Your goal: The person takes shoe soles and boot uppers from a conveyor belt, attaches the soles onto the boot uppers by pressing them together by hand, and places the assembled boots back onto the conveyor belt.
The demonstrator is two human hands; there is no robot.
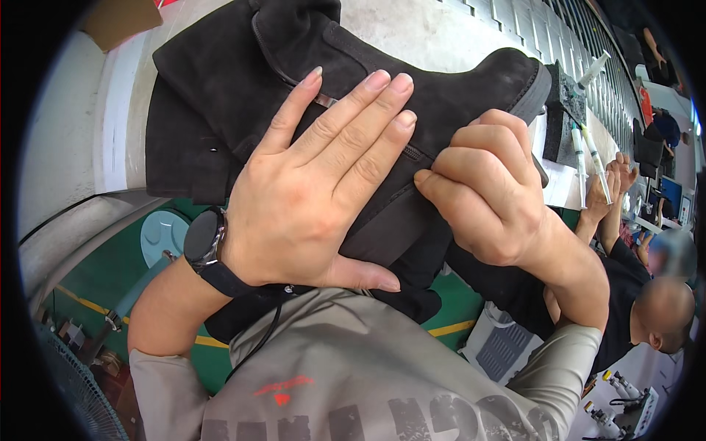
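Note:
A tall black suede boot [220, 81] lies on its side across the pale workbench [412, 29], its heel toward the upper right. My left hand [316, 191] lies flat on the boot's shaft with fingers spread, a black watch on the wrist. My right hand [485, 195] is curled against the boot beside the zip [413, 153], thumb and fingers pinched at it. What it pinches is hidden by the fingers.
Syringe-like applicators [592, 158] and a dark block [562, 110] lie on the bench at right. Another person in a black shirt [647, 294] works there, hands at the bench edge. Below are a green floor, a round stool [163, 234] and a fan guard [73, 389].

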